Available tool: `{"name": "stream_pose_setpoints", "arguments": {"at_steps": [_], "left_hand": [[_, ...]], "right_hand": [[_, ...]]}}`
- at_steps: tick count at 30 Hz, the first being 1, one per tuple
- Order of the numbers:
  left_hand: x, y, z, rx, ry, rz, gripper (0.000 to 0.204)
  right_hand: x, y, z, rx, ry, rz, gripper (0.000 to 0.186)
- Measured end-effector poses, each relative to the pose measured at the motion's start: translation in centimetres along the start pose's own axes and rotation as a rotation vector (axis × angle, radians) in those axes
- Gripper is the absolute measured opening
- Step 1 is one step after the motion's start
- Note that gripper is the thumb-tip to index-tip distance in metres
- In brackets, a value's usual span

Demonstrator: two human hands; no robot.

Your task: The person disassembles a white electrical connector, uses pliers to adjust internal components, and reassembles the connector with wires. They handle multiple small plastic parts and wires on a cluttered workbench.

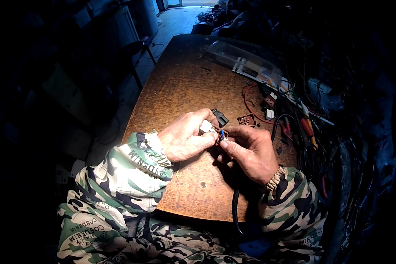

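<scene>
My left hand (185,136) has its fingers closed on a small white connector (207,126) with short brown and blue wires (222,133). My right hand (250,153) pinches those wires beside it, thumb near the connector. Just beyond my fingers is a black plastic housing (220,116); whether it is held or resting is hard to tell. A small reddish-brown open part (246,120) lies behind my right hand. A thick black cable (235,207) hangs from under my right hand over the front edge of the worn wooden tabletop (163,88).
A clear plastic case (226,55) lies at the back right. Tangled leads, red-handled tools (306,125) and small parts, including a white piece (269,114), crowd the right side. A dark chair (134,49) stands on the tiled floor (171,20) left of the table.
</scene>
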State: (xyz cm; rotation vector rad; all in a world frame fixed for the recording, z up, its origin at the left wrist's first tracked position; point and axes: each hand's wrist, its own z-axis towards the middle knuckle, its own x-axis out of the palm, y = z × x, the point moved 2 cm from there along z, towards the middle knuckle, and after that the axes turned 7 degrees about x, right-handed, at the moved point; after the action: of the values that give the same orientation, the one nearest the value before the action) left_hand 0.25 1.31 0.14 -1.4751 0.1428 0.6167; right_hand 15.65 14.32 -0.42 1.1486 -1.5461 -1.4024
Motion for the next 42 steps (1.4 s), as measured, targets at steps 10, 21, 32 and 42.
{"name": "stream_pose_setpoints", "arguments": {"at_steps": [10,21,32,42], "left_hand": [[0.49,0.37,0.16,0.019,-0.044,-0.03,0.036],[0.16,0.16,0.35,0.003,-0.011,0.022,0.038],[0.38,0.05,0.42,-0.044,-0.033,-0.021,0.033],[0.67,0.13,0.5,-0.047,-0.074,0.038,0.032]], "right_hand": [[0.0,-0.03,0.05,0.0,-0.001,0.015,0.028],[-0.12,-0.12,0.07,-0.024,-0.026,-0.005,0.027],[-0.01,-0.24,-0.02,-0.049,-0.029,-0.018,0.025],[-0.05,-0.48,0.03,-0.062,-0.026,-0.025,0.027]]}}
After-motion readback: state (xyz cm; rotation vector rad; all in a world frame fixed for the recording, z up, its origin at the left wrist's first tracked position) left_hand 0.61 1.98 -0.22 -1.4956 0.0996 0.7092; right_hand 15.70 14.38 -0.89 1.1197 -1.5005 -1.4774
